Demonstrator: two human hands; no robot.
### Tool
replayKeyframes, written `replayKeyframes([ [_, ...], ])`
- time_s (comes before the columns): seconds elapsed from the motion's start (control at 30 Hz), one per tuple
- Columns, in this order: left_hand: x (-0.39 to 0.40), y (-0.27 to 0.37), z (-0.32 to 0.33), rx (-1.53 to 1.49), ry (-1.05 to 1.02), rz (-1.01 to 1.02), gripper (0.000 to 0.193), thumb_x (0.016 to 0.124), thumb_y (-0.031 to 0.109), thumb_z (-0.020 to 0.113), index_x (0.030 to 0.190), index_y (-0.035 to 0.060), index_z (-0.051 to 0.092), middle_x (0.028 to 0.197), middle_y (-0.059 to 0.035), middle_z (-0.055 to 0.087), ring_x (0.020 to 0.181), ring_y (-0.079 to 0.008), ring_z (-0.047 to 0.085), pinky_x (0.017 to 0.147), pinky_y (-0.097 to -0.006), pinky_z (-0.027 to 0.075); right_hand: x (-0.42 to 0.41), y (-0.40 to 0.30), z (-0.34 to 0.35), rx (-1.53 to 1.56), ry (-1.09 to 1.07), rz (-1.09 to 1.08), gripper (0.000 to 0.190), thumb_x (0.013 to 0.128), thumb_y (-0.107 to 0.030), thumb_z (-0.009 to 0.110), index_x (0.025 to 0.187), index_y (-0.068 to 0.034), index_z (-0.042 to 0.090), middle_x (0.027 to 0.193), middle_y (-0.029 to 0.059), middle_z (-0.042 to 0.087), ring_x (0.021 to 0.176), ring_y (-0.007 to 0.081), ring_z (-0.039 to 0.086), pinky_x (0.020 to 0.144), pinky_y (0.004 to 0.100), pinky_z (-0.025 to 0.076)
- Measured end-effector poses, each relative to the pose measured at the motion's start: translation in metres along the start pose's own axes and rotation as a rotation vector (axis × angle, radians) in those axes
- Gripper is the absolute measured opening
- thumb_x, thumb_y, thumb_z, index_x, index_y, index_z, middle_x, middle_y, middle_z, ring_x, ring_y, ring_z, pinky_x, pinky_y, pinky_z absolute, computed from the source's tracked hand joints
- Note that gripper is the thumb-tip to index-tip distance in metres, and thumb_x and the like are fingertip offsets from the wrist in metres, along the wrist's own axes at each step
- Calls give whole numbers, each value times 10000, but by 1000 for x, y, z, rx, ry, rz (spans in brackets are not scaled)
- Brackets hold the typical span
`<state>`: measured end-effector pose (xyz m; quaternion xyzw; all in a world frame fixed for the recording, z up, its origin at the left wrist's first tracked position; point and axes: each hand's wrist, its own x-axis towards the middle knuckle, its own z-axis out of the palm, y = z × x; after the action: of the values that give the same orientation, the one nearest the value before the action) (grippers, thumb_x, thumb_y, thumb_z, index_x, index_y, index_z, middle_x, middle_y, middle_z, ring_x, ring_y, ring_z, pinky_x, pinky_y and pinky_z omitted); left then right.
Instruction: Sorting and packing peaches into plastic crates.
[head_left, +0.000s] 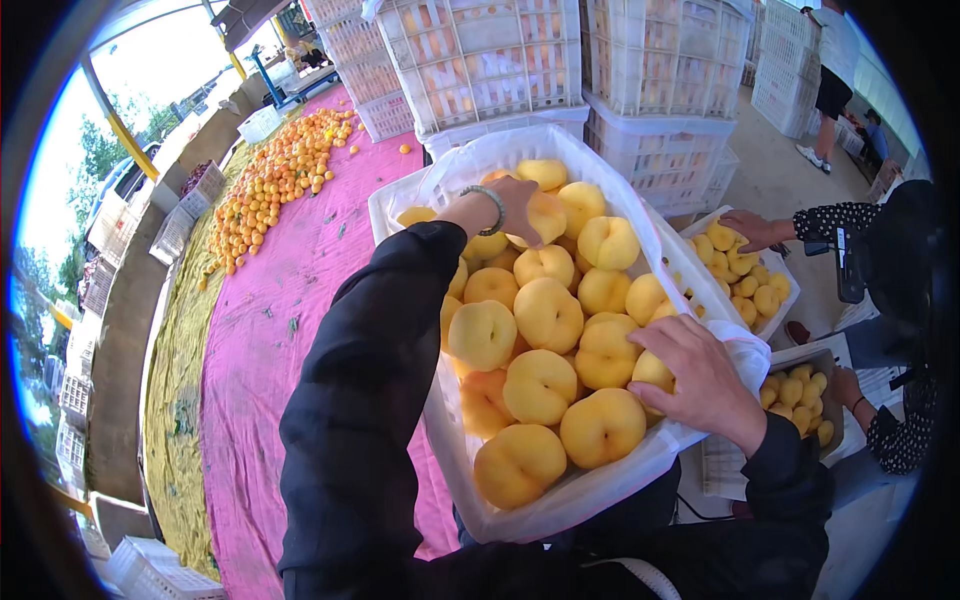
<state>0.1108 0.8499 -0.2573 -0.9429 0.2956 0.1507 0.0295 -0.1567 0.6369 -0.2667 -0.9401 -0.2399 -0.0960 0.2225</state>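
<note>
A white plastic crate with a white liner stands before me, filled with large yellow peaches. My left hand, with a beaded bracelet on its wrist, reaches to the crate's far side and curls around a yellow peach. At the right side my right hand has its thumb and fingers around another peach, by the folded liner edge. Both hands partly hide the fruit they hold.
Tall stacks of filled crates rise just beyond. On the left, loose peaches are heaped on pink cloth and a yellow-green cloth. A co-worker's hand touches smaller peaches at right. Another person stands farther back.
</note>
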Motion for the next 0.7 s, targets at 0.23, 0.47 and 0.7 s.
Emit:
replayKeyframes([
  [0.23, 20, -15, 19, -169, 2, 176, 1019, 615, 610, 704, 1360, 25, 327, 1337, -191, 432, 1253, -325, 408, 1045, -403, 324, -2, 2, 0, 9, 12, -12, 428, 696, -238, 699, 1041, -20, 568, 958, 119, 557, 926, 293, 527, 839, 378, 431],
  [0.47, -2, -9, 36, -226, 111, 68, 1127, 627, 679, 670, 1409, 10, 210, 1363, -248, 374, 1294, -373, 333, 1066, -438, 286, 0, 5, 1, 56, 19, 1, 391, 679, -212, 712, 998, -27, 584, 954, 126, 557, 938, 301, 537, 835, 378, 437],
  [0.7, -15, -5, 29, -150, 264, 133, 1048, 619, 625, 707, 1340, -29, 318, 1279, -259, 462, 1216, -357, 446, 1016, -393, 360, 1, 7, 6, 141, 68, -1, 358, 683, -210, 719, 956, -16, 595, 902, 141, 567, 885, 325, 552, 794, 387, 453],
])
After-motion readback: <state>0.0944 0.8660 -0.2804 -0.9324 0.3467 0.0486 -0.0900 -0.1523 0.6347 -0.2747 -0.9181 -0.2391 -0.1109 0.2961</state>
